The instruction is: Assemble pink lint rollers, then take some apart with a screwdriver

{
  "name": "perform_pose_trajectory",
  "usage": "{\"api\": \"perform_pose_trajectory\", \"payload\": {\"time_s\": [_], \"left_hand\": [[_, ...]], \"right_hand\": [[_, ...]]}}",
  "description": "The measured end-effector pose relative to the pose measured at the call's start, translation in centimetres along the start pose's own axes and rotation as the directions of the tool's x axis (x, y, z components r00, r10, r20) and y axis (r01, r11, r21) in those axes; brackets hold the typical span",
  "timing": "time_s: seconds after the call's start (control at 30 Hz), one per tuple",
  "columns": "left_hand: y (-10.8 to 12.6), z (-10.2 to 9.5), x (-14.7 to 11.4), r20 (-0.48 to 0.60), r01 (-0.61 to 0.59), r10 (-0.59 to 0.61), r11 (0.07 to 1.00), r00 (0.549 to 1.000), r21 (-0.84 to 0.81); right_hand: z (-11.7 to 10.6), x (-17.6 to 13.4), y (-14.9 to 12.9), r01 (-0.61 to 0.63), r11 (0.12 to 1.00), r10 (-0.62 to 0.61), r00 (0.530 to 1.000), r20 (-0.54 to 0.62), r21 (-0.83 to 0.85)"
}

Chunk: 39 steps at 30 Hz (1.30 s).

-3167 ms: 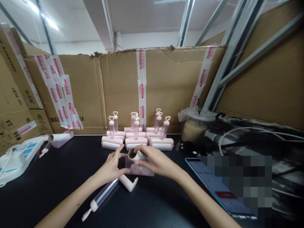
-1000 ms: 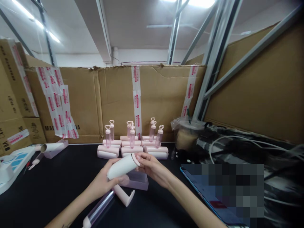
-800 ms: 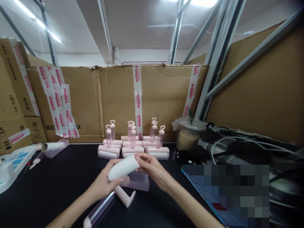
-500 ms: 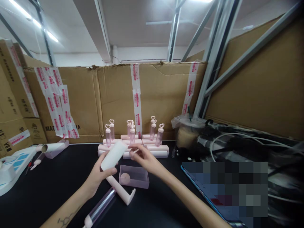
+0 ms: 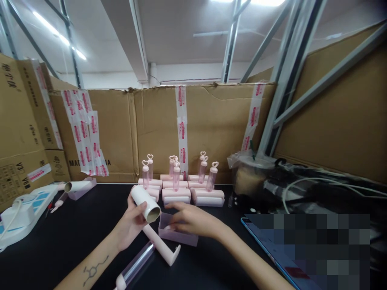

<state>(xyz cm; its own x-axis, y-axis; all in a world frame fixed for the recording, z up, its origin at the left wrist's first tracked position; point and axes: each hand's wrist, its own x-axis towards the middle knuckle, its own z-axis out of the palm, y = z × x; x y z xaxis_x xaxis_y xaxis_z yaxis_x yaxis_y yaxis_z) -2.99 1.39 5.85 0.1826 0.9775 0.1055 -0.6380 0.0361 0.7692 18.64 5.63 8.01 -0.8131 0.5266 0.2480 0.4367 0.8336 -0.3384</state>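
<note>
My left hand (image 5: 136,215) grips a white lint roller refill (image 5: 145,203), its hollow cardboard core tilted towards me. My right hand (image 5: 189,219) reaches down into a translucent purple cover (image 5: 184,238), fingers bent around a round pink cap (image 5: 168,228) that they partly hide. Between my arms on the black table lies a pink lint roller part (image 5: 163,245) with an upturned end. Beside it rests a clear purple handle (image 5: 137,262) with a pink end.
Several assembled pink lint rollers (image 5: 176,195) with upright heart-topped handles stand at the back before a cardboard wall (image 5: 154,129). Left are a power strip (image 5: 39,205) and another roll (image 5: 79,186) in a cover. Right are a drink cup (image 5: 249,177), cables and a blue-edged device (image 5: 266,249).
My left hand has turned the refill so its open core end shows towards me. My right hand has moved off the roll and down into the purple cover. The view has shifted slightly left.
</note>
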Motion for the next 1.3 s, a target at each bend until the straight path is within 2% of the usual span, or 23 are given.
{"api": "perform_pose_trajectory", "payload": {"time_s": [0.07,0.1,0.17,0.2,0.23,0.3,0.33,0.43,0.53,0.7,0.83,0.93,1.07,1.13,1.23,1.3], "left_hand": [[0.0,0.2,0.2,-0.021,-0.029,0.029,1.000,0.999,0.007],[0.0,0.3,0.4,-0.035,-0.039,0.039,0.999,0.999,0.001],[0.0,0.4,0.5,-0.061,-0.085,0.084,0.996,0.995,-0.018],[-0.1,0.5,0.5,-0.068,-0.116,0.115,0.993,0.991,-0.018],[-0.2,0.6,0.5,-0.077,-0.155,0.154,0.988,0.985,-0.008],[-0.5,0.7,0.4,-0.106,-0.238,0.241,0.970,0.965,0.042],[-0.7,0.7,0.3,-0.125,-0.268,0.276,0.961,0.953,0.073],[-1.0,0.9,0.0,-0.161,-0.309,0.331,0.940,0.930,0.146],[-1.0,1.1,-0.2,-0.126,-0.296,0.316,0.942,0.940,0.155],[-1.5,0.9,-0.1,-0.088,-0.189,0.191,0.981,0.978,0.036],[-1.9,1.0,-0.1,-0.074,-0.181,0.181,0.983,0.981,0.003],[-1.9,1.1,-0.2,-0.073,-0.149,0.145,0.988,0.987,-0.045],[-2.1,1.1,-0.4,-0.068,-0.079,0.071,0.988,0.995,-0.129],[-2.2,1.1,-0.5,-0.051,-0.033,0.024,0.985,0.998,-0.167],[-2.1,1.1,-0.5,-0.028,-0.001,-0.003,0.985,1.000,-0.172],[-1.7,1.2,-0.5,-0.012,-0.035,0.034,0.991,0.999,-0.128]], "right_hand": [[-0.6,-0.3,-0.4,-0.096,0.975,0.132,0.977,-0.168,0.203],[-0.7,-0.2,-0.6,-0.137,0.933,0.231,0.937,-0.263,0.332],[-0.3,0.2,-1.0,-0.132,0.788,0.431,0.817,-0.385,0.601],[0.2,0.5,-1.3,-0.093,0.697,0.505,0.767,-0.395,0.711],[0.7,0.8,-1.7,-0.041,0.607,0.554,0.737,-0.386,0.793],[1.9,1.3,-2.4,0.054,0.484,0.592,0.714,-0.373,0.873],[2.5,1.5,-2.8,0.087,0.466,0.592,0.709,-0.384,0.880],[3.8,1.7,-3.7,0.151,0.520,0.528,0.717,-0.455,0.841],[4.5,1.4,-3.9,0.196,0.560,0.462,0.732,-0.500,0.805],[4.6,1.4,-3.5,0.254,0.587,0.461,0.676,-0.575,0.769],[4.3,1.4,-3.6,0.299,0.593,0.431,0.666,-0.609,0.747],[4.6,1.1,-3.6,0.266,0.662,0.397,0.668,-0.629,0.700],[5.8,0.5,-4.2,0.115,0.864,0.277,0.706,-0.652,0.491],[6.2,0.3,-4.9,0.080,0.932,0.184,0.736,-0.651,0.354],[6.0,0.1,-6.1,0.077,0.971,0.077,0.796,-0.601,0.226],[5.0,0.1,-6.4,0.059,0.976,0.076,0.809,-0.583,0.209]]}}
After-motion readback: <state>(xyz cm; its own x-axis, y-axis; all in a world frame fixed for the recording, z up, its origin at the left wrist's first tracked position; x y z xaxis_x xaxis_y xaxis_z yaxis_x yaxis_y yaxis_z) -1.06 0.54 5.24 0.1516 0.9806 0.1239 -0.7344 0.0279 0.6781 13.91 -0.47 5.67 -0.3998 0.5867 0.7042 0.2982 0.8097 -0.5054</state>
